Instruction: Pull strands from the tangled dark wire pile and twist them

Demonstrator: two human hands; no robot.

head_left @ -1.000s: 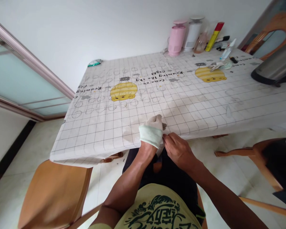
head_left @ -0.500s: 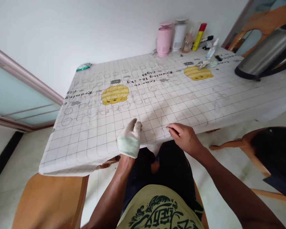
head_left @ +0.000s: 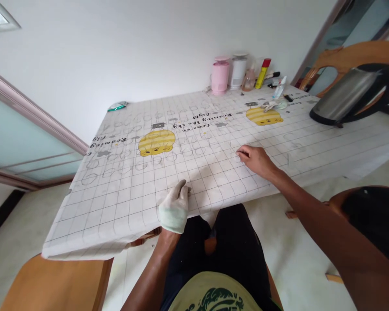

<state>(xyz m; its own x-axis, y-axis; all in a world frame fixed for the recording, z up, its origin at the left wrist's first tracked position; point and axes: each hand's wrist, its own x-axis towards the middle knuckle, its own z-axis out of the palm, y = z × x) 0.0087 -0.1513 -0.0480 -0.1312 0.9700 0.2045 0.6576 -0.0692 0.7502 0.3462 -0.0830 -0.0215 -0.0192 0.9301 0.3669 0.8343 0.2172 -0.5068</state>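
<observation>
My left hand wears a white knit glove with a mint-green cuff. It rests at the near edge of the table, fingers curled together; whatever may be between them is hidden. My bare right hand is just above the tablecloth, further from me and to the right. Its thumb and fingers are pinched around something too small to name. A faint thin line shows beside those fingertips, but I cannot tell whether it is a thread or a mark on the cloth.
A steel kettle stands at the right. Along the wall are a pink device, a white device, a yellow can with a red cap and a small bottle. A crumpled glove lies nearby, and a green packet is far left.
My right hand has moved away from my body and slightly right, still pinched. The gloved left hand has stayed at about the same spot on the table. The camera view has tilted upward.
</observation>
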